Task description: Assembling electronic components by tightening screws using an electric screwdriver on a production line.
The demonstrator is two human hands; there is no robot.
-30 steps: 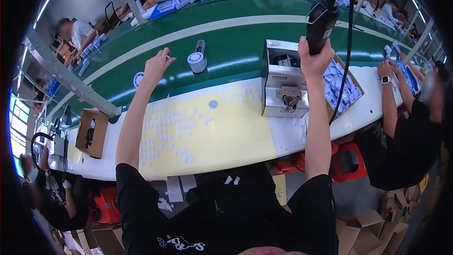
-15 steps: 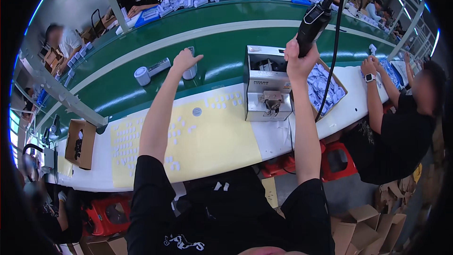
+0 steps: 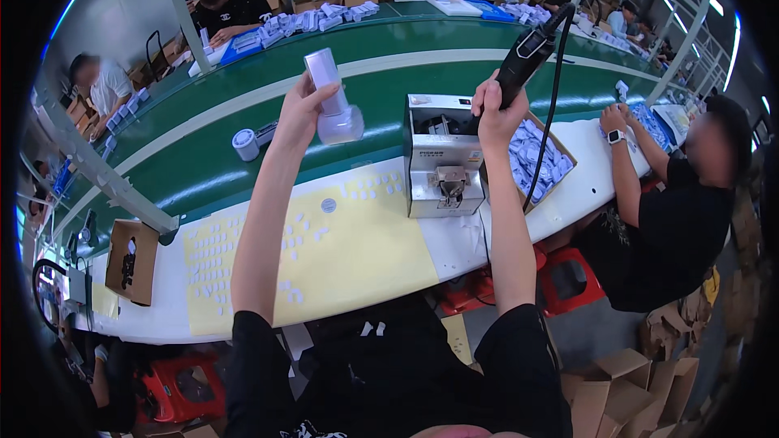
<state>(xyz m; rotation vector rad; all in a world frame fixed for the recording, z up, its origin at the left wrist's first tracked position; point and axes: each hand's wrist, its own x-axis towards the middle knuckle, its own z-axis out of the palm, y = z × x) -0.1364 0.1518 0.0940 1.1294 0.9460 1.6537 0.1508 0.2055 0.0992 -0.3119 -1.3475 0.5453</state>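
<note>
My left hand (image 3: 299, 112) is raised over the green conveyor, its fingers closed on a pale handheld plastic device (image 3: 326, 81). The device stands nearly upright, with its wide, rounded, see-through end at the bottom. In my right hand (image 3: 499, 118) is a black electric screwdriver (image 3: 526, 61), tilted, with a cable leaving its top. Its lower end comes close to the open top of a silver box-shaped machine (image 3: 434, 182); whether it touches is hidden by the hand. A second pale device (image 3: 245, 144) lies on the conveyor beyond my left forearm.
A yellow sheet (image 3: 389, 243) bearing rows of small white pieces covers much of the white table. Right of the machine sits a carton (image 3: 560, 180) of pale parts; a small box (image 3: 150, 276) stands at the left. A co-worker (image 3: 673, 186) sits at the right, others across the conveyor (image 3: 381, 73).
My left hand has lifted the pale device off the conveyor, bringing it upright. My right hand and the screwdriver have moved slightly left and down in the picture.
</note>
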